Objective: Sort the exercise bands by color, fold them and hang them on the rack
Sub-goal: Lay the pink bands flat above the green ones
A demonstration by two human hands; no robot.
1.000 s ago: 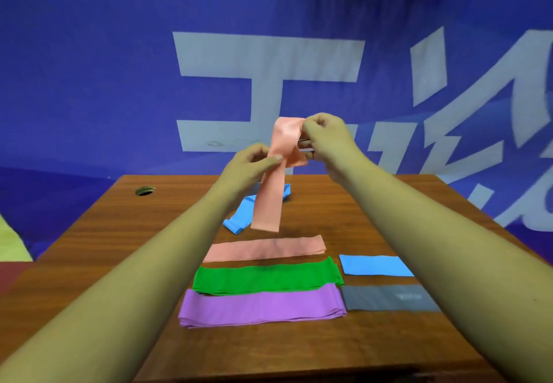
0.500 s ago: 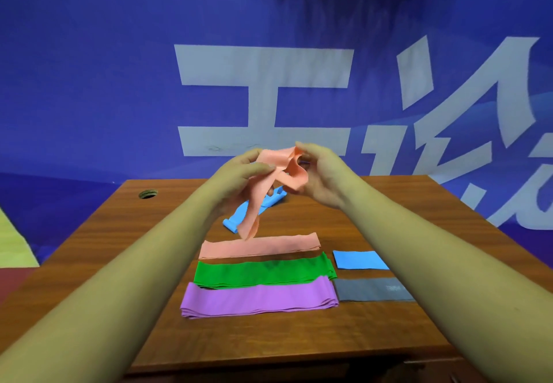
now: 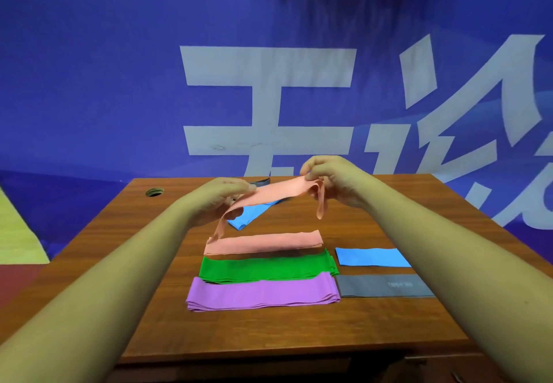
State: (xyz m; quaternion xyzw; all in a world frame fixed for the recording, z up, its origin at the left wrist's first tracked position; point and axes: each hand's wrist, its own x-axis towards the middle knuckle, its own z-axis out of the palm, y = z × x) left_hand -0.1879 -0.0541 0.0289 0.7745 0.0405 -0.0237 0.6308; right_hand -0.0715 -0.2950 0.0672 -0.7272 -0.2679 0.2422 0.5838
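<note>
Head view: we stretch a pink band (image 3: 279, 193) above the table (image 3: 299, 328), left hand (image 3: 220, 203) and right hand (image 3: 335, 183) each pinching an end, over folded pink (image 3: 263, 242), green (image 3: 266, 269) and purple (image 3: 263, 294) stacks.

1. The salmon band (image 3: 281, 192) pinched between both hands looked thin, stretchy and matt.
2. Below that grip, the table (image 3: 269, 331) showed glossy brown wood grain.
3. Beyond it, the blue backdrop (image 3: 119, 83) looked like smooth printed cloth.
</note>
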